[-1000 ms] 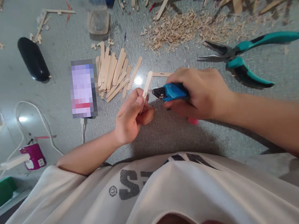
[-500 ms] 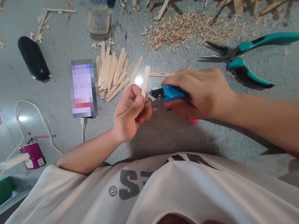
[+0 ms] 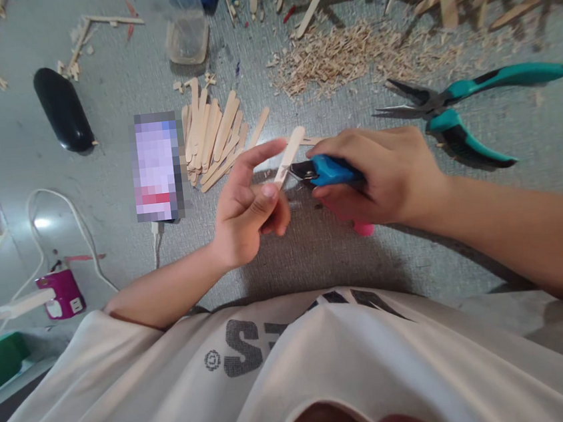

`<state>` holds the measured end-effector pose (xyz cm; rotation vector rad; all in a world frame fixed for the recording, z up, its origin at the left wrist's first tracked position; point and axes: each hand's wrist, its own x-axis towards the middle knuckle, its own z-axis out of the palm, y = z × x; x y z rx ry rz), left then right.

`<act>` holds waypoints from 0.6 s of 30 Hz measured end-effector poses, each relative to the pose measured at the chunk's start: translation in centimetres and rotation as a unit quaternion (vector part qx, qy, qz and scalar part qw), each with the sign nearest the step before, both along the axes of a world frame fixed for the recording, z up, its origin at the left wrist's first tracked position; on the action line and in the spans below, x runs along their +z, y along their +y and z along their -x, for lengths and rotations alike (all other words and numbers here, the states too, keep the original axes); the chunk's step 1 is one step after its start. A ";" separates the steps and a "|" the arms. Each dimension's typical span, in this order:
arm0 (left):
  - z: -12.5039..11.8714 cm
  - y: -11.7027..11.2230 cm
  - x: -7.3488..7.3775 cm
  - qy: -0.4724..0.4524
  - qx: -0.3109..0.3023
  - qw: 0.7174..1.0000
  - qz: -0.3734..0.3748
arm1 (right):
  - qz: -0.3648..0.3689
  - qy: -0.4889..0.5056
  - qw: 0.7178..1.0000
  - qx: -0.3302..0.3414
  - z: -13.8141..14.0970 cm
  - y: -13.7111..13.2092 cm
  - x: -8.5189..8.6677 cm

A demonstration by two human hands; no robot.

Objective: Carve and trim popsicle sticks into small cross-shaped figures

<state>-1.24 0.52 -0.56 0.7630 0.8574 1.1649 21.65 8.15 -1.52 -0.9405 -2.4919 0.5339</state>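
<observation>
The left hand (image 3: 246, 215) pinches a stick (image 3: 291, 153); the right hand (image 3: 391, 171) grips cutters (image 3: 330, 169), tip at the stick. Pliers (image 3: 435, 101) lie farther right.

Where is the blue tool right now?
In the head view, the blue tool is just right of centre, in the right hand, beside the wooden stick that the left hand holds.

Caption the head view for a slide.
Left hand pinches a wooden stick; right hand holds blue cutters up to it.
</observation>
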 end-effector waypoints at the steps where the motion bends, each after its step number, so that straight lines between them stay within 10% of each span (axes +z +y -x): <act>1: 0.0 -0.1 0.1 0.006 -0.002 1.000 0.005 | 0.012 -0.007 1.000 -0.003 -0.1 0.1 0.1; 11: 0.3 -0.4 -2.1 0.065 -0.010 0.989 -0.133 | 0.066 -0.048 0.996 -0.025 -0.2 0.1 0.6; 18: 0.2 -0.7 -2.0 0.104 -0.009 0.993 -0.053 | 0.058 -0.066 0.995 -0.045 0.0 -0.4 1.5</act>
